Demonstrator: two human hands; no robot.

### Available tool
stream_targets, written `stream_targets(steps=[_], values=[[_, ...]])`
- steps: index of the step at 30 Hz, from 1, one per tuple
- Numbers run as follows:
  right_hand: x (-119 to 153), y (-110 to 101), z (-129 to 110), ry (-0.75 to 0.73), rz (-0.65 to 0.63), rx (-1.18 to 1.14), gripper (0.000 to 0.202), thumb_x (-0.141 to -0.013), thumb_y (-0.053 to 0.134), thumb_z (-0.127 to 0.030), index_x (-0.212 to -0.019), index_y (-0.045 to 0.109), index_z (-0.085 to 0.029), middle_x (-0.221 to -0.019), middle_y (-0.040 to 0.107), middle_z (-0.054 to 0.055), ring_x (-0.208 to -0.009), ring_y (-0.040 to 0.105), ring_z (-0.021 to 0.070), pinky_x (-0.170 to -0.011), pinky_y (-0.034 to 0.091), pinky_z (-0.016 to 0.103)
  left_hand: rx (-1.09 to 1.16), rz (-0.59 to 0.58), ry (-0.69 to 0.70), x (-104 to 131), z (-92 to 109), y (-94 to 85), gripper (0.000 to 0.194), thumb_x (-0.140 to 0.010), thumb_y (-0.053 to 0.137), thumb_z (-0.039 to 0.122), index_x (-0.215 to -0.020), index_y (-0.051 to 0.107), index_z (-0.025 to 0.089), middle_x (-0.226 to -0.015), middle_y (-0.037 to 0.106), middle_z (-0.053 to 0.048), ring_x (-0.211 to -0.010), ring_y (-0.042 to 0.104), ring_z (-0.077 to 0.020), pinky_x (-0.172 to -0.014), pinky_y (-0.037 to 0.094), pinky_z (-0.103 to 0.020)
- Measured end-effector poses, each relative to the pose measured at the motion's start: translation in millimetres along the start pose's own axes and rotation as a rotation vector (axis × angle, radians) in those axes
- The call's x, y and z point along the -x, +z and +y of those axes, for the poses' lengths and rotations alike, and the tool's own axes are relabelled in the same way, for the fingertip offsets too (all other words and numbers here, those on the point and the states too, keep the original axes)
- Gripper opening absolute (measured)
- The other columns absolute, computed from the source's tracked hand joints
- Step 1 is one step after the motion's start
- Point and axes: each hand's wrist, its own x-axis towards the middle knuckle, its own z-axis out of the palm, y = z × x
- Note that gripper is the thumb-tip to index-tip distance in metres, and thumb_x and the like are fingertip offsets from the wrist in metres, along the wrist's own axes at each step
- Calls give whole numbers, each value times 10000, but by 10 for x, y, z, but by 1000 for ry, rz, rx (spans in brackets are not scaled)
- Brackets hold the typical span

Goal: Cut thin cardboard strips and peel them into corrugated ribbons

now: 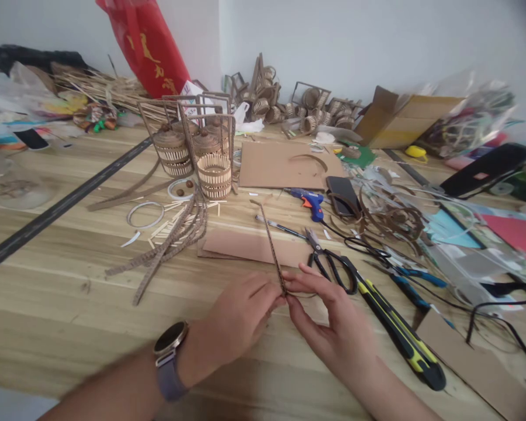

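A thin brown corrugated cardboard strip point(272, 245) is pinched near its lower end between both hands and slants up and away over the table. My left hand point(245, 310), with a watch on its wrist, has its fingers closed at the strip's end. My right hand point(328, 318) holds the same end between thumb and fingers. Flat cardboard pieces point(245, 245) lie just beyond my hands. Black-handled scissors point(333, 263) and a pen point(284, 228) are close to my right hand.
Small woven baskets point(214, 175) with tall handles stand back left, near loose strips point(170, 245) and short sticks. A blue glue gun point(309, 202), a phone point(344, 196) and a yellow-black cutter point(398, 333) lie right. A cardboard sheet point(280, 164) lies farther back.
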Motion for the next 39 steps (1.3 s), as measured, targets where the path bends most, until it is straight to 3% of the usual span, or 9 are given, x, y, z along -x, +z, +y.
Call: stream_targets(steps=[8, 14, 18, 21, 24, 39], values=[[0, 66, -31, -41, 94, -9, 298, -846, 586, -74, -1085, 521, -240, -891, 741, 27, -876, 741, 189, -900, 592, 429, -10, 9, -11, -2, 55, 30, 334, -1047, 309, 247, -915, 598, 144, -882, 665, -80, -880, 636, -218, -813, 540, -358], [-20, 46, -17, 41, 91, -42, 201, -829, 585, -93, -952, 541, -246, -851, 735, 21, -818, 733, 178, -899, 562, 440, 62, -21, -31, -15, 72, 5, 308, -1044, 328, 251, -921, 594, 155, -881, 664, -69, -829, 617, -194, -757, 502, -312], [-21, 46, -11, 44, 71, -36, 180, -832, 589, -113, -933, 556, -258, -819, 736, 12, -828, 735, 190, -901, 546, 446, 204, -51, -161, -47, 78, -27, 304, -1030, 373, 286, -862, 595, 165, -805, 643, -39, -766, 598, -175, -704, 463, -281], [-20, 55, -23, 7, 55, 21, 186, -826, 593, -117, -919, 552, -273, -793, 741, -10, -821, 742, 202, -904, 528, 456, 341, -98, -278, -57, 64, -30, 301, -1017, 414, 379, -922, 607, 168, -803, 645, -24, -743, 597, -169, -671, 445, -269], [-17, 72, -32, -6, 34, 40, 180, -825, 587, -110, -903, 549, -268, -797, 749, -14, -806, 748, 193, -912, 522, 435, 384, -127, -315, -46, 31, -4, 349, -1021, 393, 420, -907, 607, 170, -816, 650, -29, -752, 596, -171, -678, 436, -271], [15, 105, -70, 90, 90, -122, 212, -811, 602, -94, -799, 465, -257, -675, 697, -56, -777, 756, 190, -952, 529, 465, 295, -97, -307, -26, 58, 29, 269, -984, 385, 242, -771, 538, 180, -713, 595, -6, -667, 554, -148, -616, 379, -258]])
